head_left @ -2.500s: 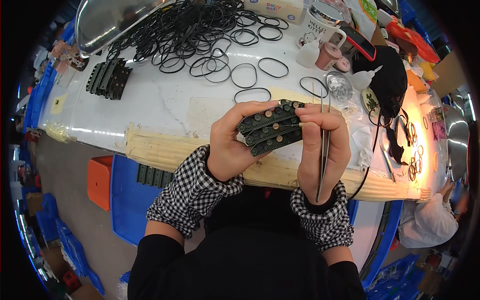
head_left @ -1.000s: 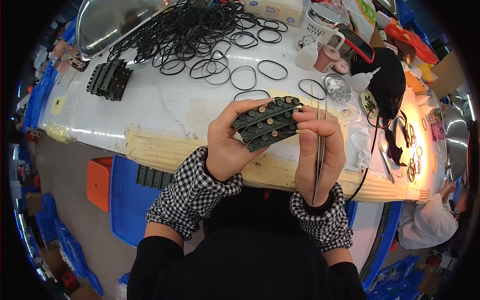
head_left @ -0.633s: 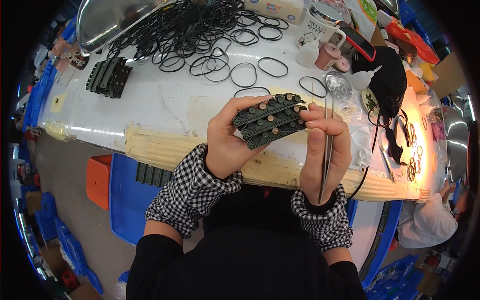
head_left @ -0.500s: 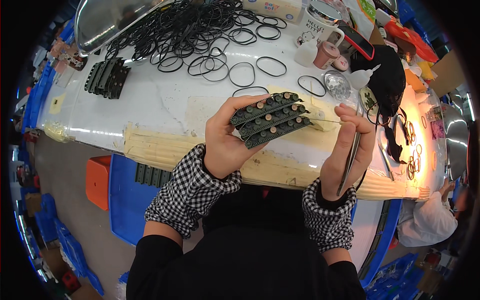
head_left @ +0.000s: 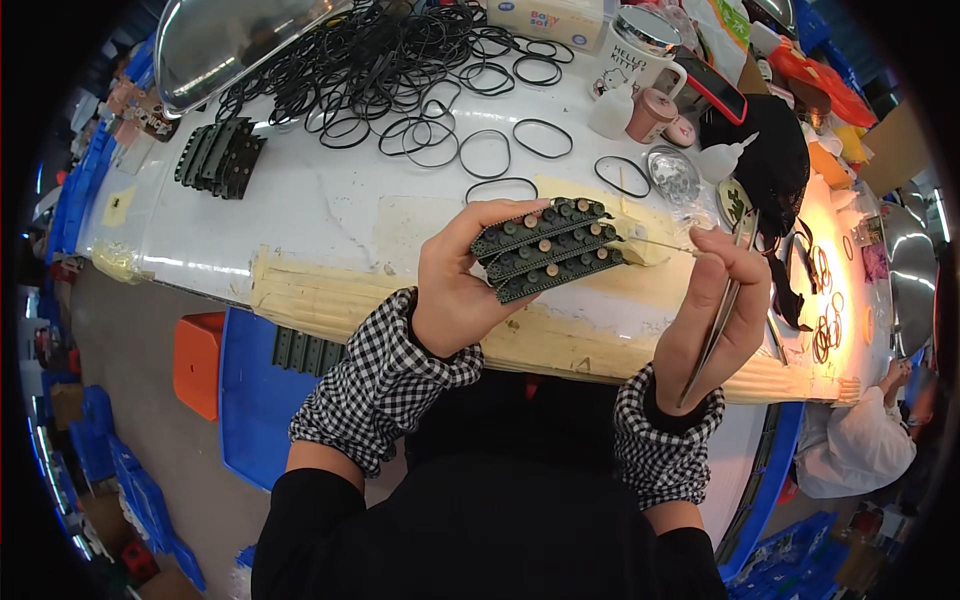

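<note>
A stack of three dark green strips (head_left: 549, 248), studded with round caps, is held in the air above the near edge of the tabletop (head_left: 330, 215). The left hand (head_left: 462, 280) has its fingers closed around the stack's left end. The right hand (head_left: 712, 310) pinches metal tweezers (head_left: 722, 312), just right of the stack. With only one end gripped, the strips could slide apart. Loose black rubber rings (head_left: 400, 70) crowd the far edge; more green strips (head_left: 218, 155) lie far left.
</note>
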A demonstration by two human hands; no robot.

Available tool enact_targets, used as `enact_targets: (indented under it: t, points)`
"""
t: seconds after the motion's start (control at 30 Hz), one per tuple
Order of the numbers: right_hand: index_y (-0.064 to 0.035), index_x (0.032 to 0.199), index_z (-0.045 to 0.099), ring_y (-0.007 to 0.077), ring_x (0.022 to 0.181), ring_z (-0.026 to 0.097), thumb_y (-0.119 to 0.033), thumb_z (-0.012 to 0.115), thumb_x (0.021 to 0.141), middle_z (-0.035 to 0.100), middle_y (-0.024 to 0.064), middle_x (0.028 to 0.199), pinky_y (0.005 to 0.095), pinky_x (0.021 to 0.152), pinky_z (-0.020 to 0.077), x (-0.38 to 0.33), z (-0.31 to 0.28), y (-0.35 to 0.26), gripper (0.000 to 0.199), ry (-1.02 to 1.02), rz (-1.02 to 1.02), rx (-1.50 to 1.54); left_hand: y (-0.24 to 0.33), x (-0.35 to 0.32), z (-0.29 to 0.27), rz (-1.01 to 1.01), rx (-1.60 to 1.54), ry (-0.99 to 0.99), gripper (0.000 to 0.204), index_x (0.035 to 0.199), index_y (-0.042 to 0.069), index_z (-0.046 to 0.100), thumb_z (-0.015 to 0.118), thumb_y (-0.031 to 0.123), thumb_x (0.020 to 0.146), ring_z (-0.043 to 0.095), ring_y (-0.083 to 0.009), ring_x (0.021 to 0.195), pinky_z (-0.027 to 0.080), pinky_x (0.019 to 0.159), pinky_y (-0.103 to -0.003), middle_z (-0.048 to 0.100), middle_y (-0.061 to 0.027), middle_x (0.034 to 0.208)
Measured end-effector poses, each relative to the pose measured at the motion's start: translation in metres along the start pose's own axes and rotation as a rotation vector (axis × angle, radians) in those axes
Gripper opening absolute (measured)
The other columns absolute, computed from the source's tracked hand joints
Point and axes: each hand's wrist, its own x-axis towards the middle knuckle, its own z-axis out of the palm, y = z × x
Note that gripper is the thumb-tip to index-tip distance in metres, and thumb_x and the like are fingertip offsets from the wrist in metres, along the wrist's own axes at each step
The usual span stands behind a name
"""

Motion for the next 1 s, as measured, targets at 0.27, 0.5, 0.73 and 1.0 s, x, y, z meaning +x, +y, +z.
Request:
enact_targets:
  t: [0.27,0.5,0.73,1.0]
  points:
    - [-0.0023,0.093,0.062,0.0232,0.086,0.059,-0.002,0.065,0.088,0.067,0.0118,0.092,0.0318,0.08,0.0459,-0.001,0.044,-0.019,0.006,-0.182,-0.001,0.341,0.002,0.0,0.003,0.037,0.076,-0.009,0.05,0.12,0.001,0.059,0.08,-0.001,0.074,0.066,-0.0175,0.102,0.053,0.086,-0.028,0.066,-0.0125,0.115]
    - [-0.0026,0.092,0.063,0.0226,0.085,0.058,-0.003,0.067,0.088,0.067,0.0106,0.091,0.0319,0.08,0.0457,-0.004,0.049,-0.023,0.006,-0.208,0.08,0.337,0.001,-0.001,0.001,0.063,0.073,0.0,0.048,0.118,0.002,0.06,0.08,0.001,0.074,0.066,-0.0204,0.101,0.053,0.086,-0.03,0.066,-0.012,0.114]
    - [-0.0028,0.092,0.063,0.0225,0.085,0.058,-0.003,0.067,0.088,0.067,0.0101,0.091,0.032,0.08,0.0456,-0.006,0.052,-0.023,0.006,-0.202,0.068,0.321,0.005,-0.003,0.0,0.018,0.082,0.01,0.046,0.116,0.002,0.061,0.08,0.003,0.074,0.067,-0.0213,0.1,0.053,0.085,-0.03,0.067,-0.0131,0.112]
    - [0.0011,0.099,0.058,0.0164,0.094,0.059,-0.011,0.051,0.1,0.065,0.0125,0.101,0.0305,0.092,0.0425,0.003,0.026,-0.012,0.014,-0.033,0.106,0.258,0.0,-0.002,0.002,0.046,0.061,0.023,0.053,0.119,0.001,0.059,0.081,-0.001,0.071,0.067,-0.0217,0.102,0.053,0.088,-0.03,0.066,-0.0119,0.114]
